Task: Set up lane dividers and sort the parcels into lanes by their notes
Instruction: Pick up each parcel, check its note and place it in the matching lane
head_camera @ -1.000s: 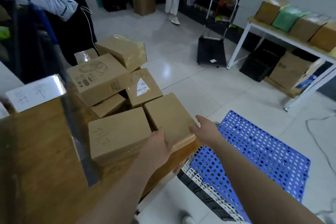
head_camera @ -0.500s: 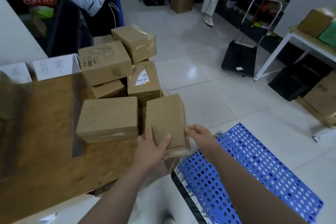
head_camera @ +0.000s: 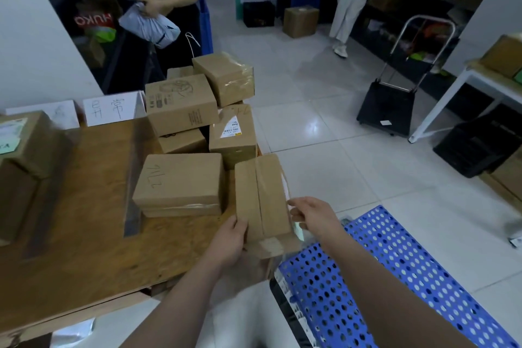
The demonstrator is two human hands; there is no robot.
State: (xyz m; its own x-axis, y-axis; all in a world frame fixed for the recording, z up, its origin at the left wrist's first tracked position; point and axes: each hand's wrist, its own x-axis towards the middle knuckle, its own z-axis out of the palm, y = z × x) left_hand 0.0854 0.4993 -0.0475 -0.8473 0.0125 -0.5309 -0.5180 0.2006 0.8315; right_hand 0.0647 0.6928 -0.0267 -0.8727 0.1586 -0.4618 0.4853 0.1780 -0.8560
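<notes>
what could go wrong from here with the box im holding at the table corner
1. The parcel is tilted partly past the table corner, with the left hand and right hand taking their grip only at its near end; it could slip onto the blue perforated panel.
2. Its far end is close to the labelled box in the pile; swinging it may knock the tilted top box off.

Left hand [head_camera: 230, 237]: forearm reaching forward, thumb laid over the near-left edge of the parcel [head_camera: 264, 195], fingers curled beneath. Right hand [head_camera: 313, 216]: opposite the left, fingers bent against the parcel's right side. Both forearms bare.
</notes>
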